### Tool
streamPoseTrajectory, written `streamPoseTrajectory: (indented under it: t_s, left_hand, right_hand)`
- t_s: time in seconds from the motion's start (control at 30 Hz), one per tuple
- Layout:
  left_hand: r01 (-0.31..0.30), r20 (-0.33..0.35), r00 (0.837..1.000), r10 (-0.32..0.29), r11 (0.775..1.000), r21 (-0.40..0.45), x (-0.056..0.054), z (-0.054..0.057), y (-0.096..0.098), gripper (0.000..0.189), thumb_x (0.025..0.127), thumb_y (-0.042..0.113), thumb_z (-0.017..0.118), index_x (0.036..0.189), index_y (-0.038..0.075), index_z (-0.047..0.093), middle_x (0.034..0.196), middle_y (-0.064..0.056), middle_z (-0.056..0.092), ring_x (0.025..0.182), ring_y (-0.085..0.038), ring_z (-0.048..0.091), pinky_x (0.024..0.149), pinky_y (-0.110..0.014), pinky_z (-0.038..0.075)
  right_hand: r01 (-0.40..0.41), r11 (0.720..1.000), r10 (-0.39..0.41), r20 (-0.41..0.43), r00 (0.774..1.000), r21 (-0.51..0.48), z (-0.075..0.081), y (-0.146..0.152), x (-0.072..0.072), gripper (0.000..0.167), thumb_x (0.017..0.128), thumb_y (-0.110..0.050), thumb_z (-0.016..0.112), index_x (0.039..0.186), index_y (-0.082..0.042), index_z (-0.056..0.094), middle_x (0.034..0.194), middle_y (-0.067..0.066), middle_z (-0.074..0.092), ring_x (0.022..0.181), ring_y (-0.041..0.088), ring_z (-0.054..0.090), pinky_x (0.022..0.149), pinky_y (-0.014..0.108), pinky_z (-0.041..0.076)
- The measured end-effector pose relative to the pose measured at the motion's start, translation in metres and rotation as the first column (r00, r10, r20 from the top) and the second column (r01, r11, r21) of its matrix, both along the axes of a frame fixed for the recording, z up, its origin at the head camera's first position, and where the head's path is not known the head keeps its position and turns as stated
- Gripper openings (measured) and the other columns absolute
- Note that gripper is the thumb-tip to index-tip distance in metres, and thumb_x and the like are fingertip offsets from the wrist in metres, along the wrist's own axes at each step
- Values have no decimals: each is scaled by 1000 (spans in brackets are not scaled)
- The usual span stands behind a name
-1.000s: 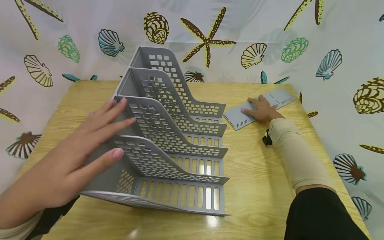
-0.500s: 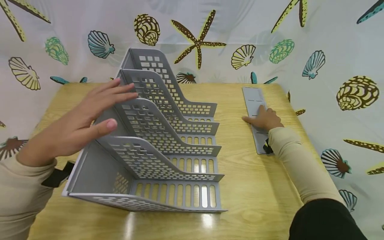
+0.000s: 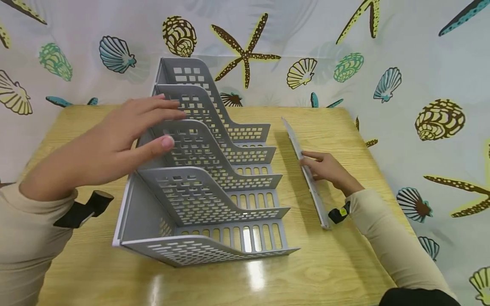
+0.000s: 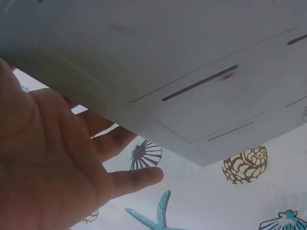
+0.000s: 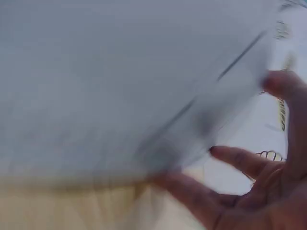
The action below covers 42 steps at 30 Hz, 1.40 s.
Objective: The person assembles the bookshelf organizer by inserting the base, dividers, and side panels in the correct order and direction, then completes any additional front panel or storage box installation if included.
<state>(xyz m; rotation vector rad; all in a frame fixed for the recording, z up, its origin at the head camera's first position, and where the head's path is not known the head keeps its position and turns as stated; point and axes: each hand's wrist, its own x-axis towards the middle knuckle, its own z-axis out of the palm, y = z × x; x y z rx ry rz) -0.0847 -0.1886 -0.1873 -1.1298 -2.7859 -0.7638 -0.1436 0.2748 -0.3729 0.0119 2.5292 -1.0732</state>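
Observation:
A grey plastic file organizer [image 3: 147,208] with perforated, curved dividers stands at the left centre of the head view. My left hand [image 3: 115,138] lies over its upper back edge, fingers and thumb extended across the tops of the dividers. In the left wrist view the organizer's slotted back panel [image 4: 201,115] fills the upper part, beside the fingers. To the right, my right hand [image 3: 329,168] grips a long, thin grey plastic panel [image 3: 314,191] by its edge. The panel is tilted up, so mostly its narrow side shows. It looks blurred in the right wrist view.
A light wood-look table [image 3: 260,280] bears everything. Behind it and at its sides hangs a white cloth [image 3: 268,38] printed with shells and starfish. Dark wrist cameras are strapped at both wrists, the right one [image 3: 338,213] close beside the panel's near end.
My right hand has turned the flat panel lengthwise, tipped it up on edge and brought it left, closer to the organizer. My left hand has shifted farther along the organizer's back edge.

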Motion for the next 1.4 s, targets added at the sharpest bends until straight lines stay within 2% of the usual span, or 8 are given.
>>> streamPoseTrajectory:
  t_s: [0.07,0.17,0.27,0.33,0.9,1.0,1.2,1.4]
  left_hand:
    - [-12,38,999,13,1000,-17,-7,4,2,53,104,39,49,151,16,44,163,-11,31,154,-35,22,121,-62,17]
    - [-68,116,990,77,995,-76,-20,7,10,67,102,51,47,158,16,31,169,-10,15,157,-35,9,122,-64,12]
    - [-110,182,973,140,980,-168,-31,8,16,84,98,62,47,162,18,15,171,-9,-2,158,-34,-8,123,-66,5]
    - [-116,194,968,158,971,-211,-35,7,17,90,97,64,48,163,17,9,170,-10,-8,157,-33,-15,123,-66,1]
    - [-128,142,975,172,953,-274,-38,4,18,93,94,63,53,162,15,11,170,-9,-8,157,-34,-15,123,-65,0]
    - [-136,135,975,178,951,-277,-37,3,18,92,94,63,53,162,15,13,171,-9,-7,157,-33,-14,123,-66,1]
    - [-146,129,975,183,955,-257,-36,1,17,92,93,63,55,162,16,17,171,-8,-6,157,-34,-13,123,-67,2]
    - [-139,119,978,172,959,-248,-35,0,18,90,93,65,54,161,17,20,171,-7,-5,157,-34,-14,122,-68,2]
  right_hand:
    - [39,954,-13,89,996,-298,3,-5,12,69,105,-49,40,158,-7,27,136,25,57,114,27,66,87,34,60]
    - [69,792,45,172,984,-606,6,-15,27,67,108,-46,28,159,-6,16,127,13,61,109,17,67,88,31,59]
    - [76,675,105,197,975,-734,11,-29,40,63,108,-45,24,158,-9,12,121,4,60,107,13,64,90,30,58]
    - [80,654,104,194,975,-753,15,-38,45,62,107,-45,24,157,-9,15,119,4,60,106,13,64,89,30,57]
    - [96,686,23,154,988,-721,34,-60,53,65,107,-39,35,158,-1,18,112,-2,68,93,8,71,82,27,60]
    - [91,732,2,136,991,-675,35,-61,54,62,107,-40,35,154,0,29,106,-5,70,89,7,70,77,25,59]
    - [134,838,-110,77,991,-529,38,-69,58,42,107,-40,38,110,-6,62,86,-11,62,79,4,60,68,25,57]
    - [114,871,-121,16,993,-478,41,-72,64,58,109,-38,37,123,13,59,90,-10,65,83,4,63,68,28,58]
